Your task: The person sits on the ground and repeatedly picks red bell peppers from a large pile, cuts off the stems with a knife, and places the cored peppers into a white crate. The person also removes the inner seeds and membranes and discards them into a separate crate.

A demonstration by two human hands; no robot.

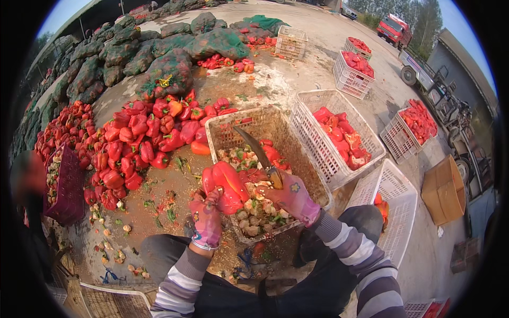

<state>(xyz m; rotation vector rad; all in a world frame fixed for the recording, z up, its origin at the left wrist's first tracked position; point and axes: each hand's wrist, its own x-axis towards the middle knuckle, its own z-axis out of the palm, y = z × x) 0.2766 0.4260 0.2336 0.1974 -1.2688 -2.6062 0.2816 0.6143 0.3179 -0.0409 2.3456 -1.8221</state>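
Note:
My left hand (207,216), in a pink patterned glove, holds a large red bell pepper (224,187) over the near left edge of a dirty plastic crate (306,159). My right hand (292,196), gloved alike, grips the handle of a curved knife (256,147), its blade pointing up and away over the crate. Cut-out pepper cores (254,218) and some red pepper pieces lie in that crate. A big heap of whole red peppers (131,139) lies on the ground to the left, beyond my left hand.
White crates with red peppers (302,115) stand to the right, near a white crate (405,222) and a cardboard box (441,194). A purple crate (75,198) with cores stands left, beside a person (30,187). Full mesh sacks (167,71) lie behind; farther right are a cart (417,65) and a red truck (393,30).

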